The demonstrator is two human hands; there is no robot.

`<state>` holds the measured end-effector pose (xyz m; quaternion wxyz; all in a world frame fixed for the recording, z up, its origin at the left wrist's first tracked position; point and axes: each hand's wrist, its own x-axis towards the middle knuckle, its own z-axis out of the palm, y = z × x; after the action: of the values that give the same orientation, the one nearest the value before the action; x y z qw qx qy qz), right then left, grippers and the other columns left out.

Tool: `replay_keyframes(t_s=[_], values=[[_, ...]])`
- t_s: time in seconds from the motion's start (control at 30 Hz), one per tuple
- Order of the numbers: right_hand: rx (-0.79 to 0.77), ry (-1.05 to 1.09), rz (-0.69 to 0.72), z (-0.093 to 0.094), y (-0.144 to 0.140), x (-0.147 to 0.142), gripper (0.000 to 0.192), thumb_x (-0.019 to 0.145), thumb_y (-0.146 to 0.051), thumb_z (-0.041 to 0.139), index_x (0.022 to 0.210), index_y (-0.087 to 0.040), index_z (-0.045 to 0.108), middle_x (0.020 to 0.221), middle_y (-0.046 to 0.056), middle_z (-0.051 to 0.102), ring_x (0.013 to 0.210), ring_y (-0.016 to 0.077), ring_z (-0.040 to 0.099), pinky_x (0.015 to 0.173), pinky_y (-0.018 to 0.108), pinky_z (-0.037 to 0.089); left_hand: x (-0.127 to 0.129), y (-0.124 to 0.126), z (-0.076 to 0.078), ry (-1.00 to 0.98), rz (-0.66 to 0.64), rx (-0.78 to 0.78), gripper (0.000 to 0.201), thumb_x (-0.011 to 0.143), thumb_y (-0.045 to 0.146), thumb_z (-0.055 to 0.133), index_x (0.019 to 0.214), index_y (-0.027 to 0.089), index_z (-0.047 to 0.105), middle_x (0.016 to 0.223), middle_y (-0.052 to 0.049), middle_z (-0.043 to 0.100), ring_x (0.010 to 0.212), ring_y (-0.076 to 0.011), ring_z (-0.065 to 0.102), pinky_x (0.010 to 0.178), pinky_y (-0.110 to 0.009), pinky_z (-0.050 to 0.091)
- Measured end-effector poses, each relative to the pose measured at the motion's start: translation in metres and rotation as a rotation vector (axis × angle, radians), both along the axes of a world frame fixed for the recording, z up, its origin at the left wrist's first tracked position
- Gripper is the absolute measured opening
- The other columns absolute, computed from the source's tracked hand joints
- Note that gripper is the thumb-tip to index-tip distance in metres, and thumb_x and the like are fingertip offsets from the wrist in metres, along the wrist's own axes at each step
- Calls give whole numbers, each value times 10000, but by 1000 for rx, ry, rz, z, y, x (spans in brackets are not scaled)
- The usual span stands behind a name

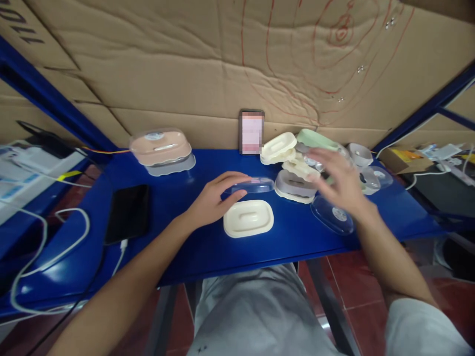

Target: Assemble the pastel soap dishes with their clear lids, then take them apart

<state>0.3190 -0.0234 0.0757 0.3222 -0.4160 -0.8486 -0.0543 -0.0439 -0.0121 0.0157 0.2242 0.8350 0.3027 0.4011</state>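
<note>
My left hand [218,197] grips one end of a clear plastic lid [260,185], with the fingers over it and the thumb along its near side. Just below the lid, a cream oval soap-dish base [248,218] lies flat on the blue table. My right hand [339,178] hovers, slightly blurred, over the pile at the right with fingers apart; I see nothing in it. Under and around it are a grey dish [295,185], cream dishes [279,146], a green dish [315,139] and a clear lid with a round sticker [332,215].
Stacked pink and grey dishes with a clear cover [163,148] sit at the back left. A black phone [127,213] with a white cable lies at the left. Another phone [252,132] leans against the cardboard wall [185,59]. A small grey dish [359,154] stands far right.
</note>
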Motion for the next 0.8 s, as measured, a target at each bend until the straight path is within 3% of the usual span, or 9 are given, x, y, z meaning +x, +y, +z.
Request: replay_keyframes(t_s=[0.1, 0.17, 0.23, 0.33, 0.43, 0.5, 0.53, 0.63, 0.8], values=[[-292, -38, 269, -13, -28, -62, 739, 1007, -475, 704, 1671, -422, 383, 1734, 15, 399, 1566, 323, 445, 1261, 565, 430, 8, -12, 4, -41, -106, 57, 316, 1074, 319, 612, 1376, 242, 661, 1369, -109, 710, 1313, -230, 663, 1160, -413, 518], [-370, 21, 308, -22, -31, -80, 648, 1050, -414, 647, 1651, -450, 409, 1698, -3, 460, 1533, 293, 499, 1229, 552, 480, 13, -19, 4, -43, -142, 84, 314, 1050, 322, 657, 1356, 250, 645, 1371, -112, 699, 1323, -239, 656, 1155, -423, 523], [-313, 111, 280, -25, -26, -77, 505, 1081, -322, 573, 1554, -495, 542, 1554, -41, 627, 1436, 264, 608, 1183, 543, 532, 16, -24, 3, -34, -115, 85, 380, 1009, 371, 718, 1357, 261, 611, 1472, -133, 628, 1401, -274, 600, 1175, -460, 508], [-64, 223, 10, -16, -11, -37, 432, 1074, -275, 511, 1384, -518, 688, 1377, -74, 740, 1323, 268, 689, 1131, 556, 558, 15, -28, 7, 33, -13, 19, 526, 973, 450, 743, 1430, 276, 547, 1652, -151, 445, 1534, -328, 452, 1243, -525, 431], [202, 297, -572, 1, 13, 27, 408, 1044, -299, 489, 1384, -301, 715, 1354, 77, 748, 1287, 318, 690, 1102, 518, 534, 7, -29, 13, 239, -77, -111, 506, 977, 507, 715, 1423, 303, 593, 1586, -111, 520, 1481, -324, 501, 1244, -515, 416], [106, 197, -942, 7, 33, 67, 464, 1045, -340, 465, 1414, -153, 677, 1349, 199, 731, 1279, 367, 676, 1074, 500, 508, 2, -29, 14, 416, -156, -193, 523, 918, 558, 773, 1374, 332, 655, 1541, -87, 560, 1439, -344, 532, 1203, -514, 445], [6, 137, -1051, 8, 43, 83, 475, 1054, -355, 444, 1400, -132, 681, 1330, 230, 732, 1258, 378, 679, 1043, 489, 505, 0, -29, 13, 490, -179, -222, 560, 871, 568, 819, 1363, 343, 672, 1547, -83, 555, 1439, -362, 526, 1186, -520, 451], [-134, 72, -1109, -1, 68, 113, 466, 1071, -364, 421, 1358, -149, 719, 1294, 260, 740, 1186, 370, 694, 966, 454, 494, 0, -30, 9, 590, -198, -247, 678, 786, 502, 908, 1398, 356, 654, 1597, -88, 510, 1485, -387, 474, 1188, -529, 430], [-256, -7, -953, -16, 86, 123, 528, 1026, -481, 582, 1442, -169, 672, 1369, 234, 723, 1207, 334, 673, 970, 406, 474, 4, -28, 4, 617, -203, -271, 672, 816, 341, 886, 1434, 354, 624, 1649, -82, 454, 1528, -367, 432, 1223, -530, 393]])
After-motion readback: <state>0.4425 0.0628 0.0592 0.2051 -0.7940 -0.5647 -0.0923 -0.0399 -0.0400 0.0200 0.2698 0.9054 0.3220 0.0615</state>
